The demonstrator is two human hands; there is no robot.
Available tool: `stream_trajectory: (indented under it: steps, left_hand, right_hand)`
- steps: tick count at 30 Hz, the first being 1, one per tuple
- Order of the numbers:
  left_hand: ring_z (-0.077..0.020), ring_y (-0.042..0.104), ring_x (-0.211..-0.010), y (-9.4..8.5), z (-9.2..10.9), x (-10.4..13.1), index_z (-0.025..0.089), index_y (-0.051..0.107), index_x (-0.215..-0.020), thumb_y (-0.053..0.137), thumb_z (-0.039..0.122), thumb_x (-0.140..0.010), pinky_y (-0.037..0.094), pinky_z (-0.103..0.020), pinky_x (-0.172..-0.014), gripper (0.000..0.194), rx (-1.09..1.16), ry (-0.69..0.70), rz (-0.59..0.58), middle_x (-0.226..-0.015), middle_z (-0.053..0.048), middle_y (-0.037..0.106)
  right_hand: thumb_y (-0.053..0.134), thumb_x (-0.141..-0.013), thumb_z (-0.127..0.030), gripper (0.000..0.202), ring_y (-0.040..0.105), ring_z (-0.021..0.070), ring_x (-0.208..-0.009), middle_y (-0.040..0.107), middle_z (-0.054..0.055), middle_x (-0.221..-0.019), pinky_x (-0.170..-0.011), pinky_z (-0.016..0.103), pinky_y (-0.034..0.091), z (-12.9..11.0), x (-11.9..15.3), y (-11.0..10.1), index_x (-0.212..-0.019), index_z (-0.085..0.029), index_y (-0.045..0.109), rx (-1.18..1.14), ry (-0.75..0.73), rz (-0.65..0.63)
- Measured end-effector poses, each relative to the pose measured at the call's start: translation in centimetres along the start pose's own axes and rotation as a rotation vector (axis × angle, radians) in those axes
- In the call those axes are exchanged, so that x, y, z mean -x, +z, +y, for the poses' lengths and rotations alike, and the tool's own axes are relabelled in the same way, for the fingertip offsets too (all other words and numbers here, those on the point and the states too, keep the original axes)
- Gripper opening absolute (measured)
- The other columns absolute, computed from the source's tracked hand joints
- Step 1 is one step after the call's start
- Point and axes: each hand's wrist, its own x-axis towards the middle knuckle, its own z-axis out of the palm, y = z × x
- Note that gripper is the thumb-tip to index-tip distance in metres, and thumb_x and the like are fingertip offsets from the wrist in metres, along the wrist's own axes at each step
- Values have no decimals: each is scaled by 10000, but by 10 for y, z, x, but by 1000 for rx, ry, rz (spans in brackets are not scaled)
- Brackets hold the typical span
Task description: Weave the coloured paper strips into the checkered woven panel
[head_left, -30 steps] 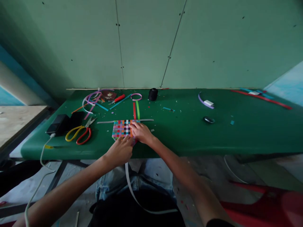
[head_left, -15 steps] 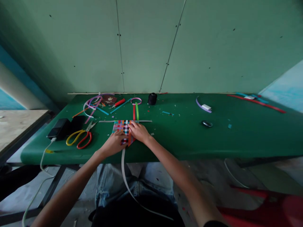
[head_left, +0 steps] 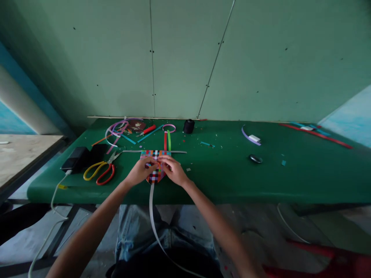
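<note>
A small woven piece of multicoloured flat strips [head_left: 155, 178] lies near the table's front edge, its lower end tapering. My left hand [head_left: 142, 170] and my right hand [head_left: 175, 170] meet over its middle, fingertips pinched close together. Between them shows a bit of orange strip [head_left: 158, 165]; the fingers partly hide it. From the far edge of the weave stick out a red strip [head_left: 165, 141] and a green strip [head_left: 169, 141]. A long white strip [head_left: 151, 208] hangs from its near end over my lap.
Yellow-and-red-handled scissors [head_left: 100, 172] lie open at the left, beside a black device [head_left: 75, 159] with a white cable. Behind are loose strips [head_left: 117, 129], a red-handled cutter [head_left: 149, 130] and a black thread spool [head_left: 189, 126]. Farther right lies a dark oval object [head_left: 255, 158].
Both hands have shifted on the weave and come together at its middle, uncovering its tapered lower end. The orange strip seen along its right part is now mostly hidden. The view has tilted slightly.
</note>
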Motion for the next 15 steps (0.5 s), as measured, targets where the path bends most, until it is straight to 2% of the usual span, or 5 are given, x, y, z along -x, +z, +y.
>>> stream_trajectory:
  steps: [4, 7, 10, 12, 15]
  left_hand:
    - [-210, 699, -879, 6, 4, -11, 167, 744, -979, 685, 571, -898, 548, -295, -764, 417, 229, -104, 76, -944, -70, 758]
    - [-233, 714, -908, -7, 1, -2, 164, 728, -1060, 624, 602, -923, 565, -321, -783, 470, 174, -149, 143, -988, -86, 766]
    - [-269, 705, -990, -46, -15, 32, 192, 728, -1086, 537, 511, -982, 548, -388, -902, 386, -365, -147, 237, -1097, -110, 755]
    - [-333, 677, -1089, -78, -31, 62, 195, 718, -1159, 460, 464, -1010, 510, -468, -978, 401, -800, -249, 333, -1194, -152, 719]
    - [-378, 616, -1238, -112, -55, 95, 182, 704, -1226, 456, 485, -1001, 482, -478, -1032, 451, -1069, -366, 278, -1253, -175, 691]
  right_hand:
    - [608, -1019, -460, 304, 730, 216, -830, 769, 80, -1034, -762, 327, 589, -7, 1, 17, -1142, -212, 734, -239, 254, 139]
    - [657, -966, -555, 359, 697, 210, -719, 755, 56, -874, -654, 306, 555, -4, -4, 26, -1038, -214, 746, -370, 399, 226]
    - [706, -915, -593, 393, 685, 201, -719, 750, 63, -887, -629, 294, 542, 1, -7, 28, -997, -210, 740, -480, 441, 266]
    - [721, -900, -594, 399, 672, 182, -710, 747, 65, -909, -633, 288, 541, 2, -7, 27, -993, -206, 735, -542, 443, 268]
    - [731, -888, -587, 395, 652, 159, -691, 739, 56, -910, -635, 276, 533, 1, -6, 26, -978, -202, 729, -592, 466, 268]
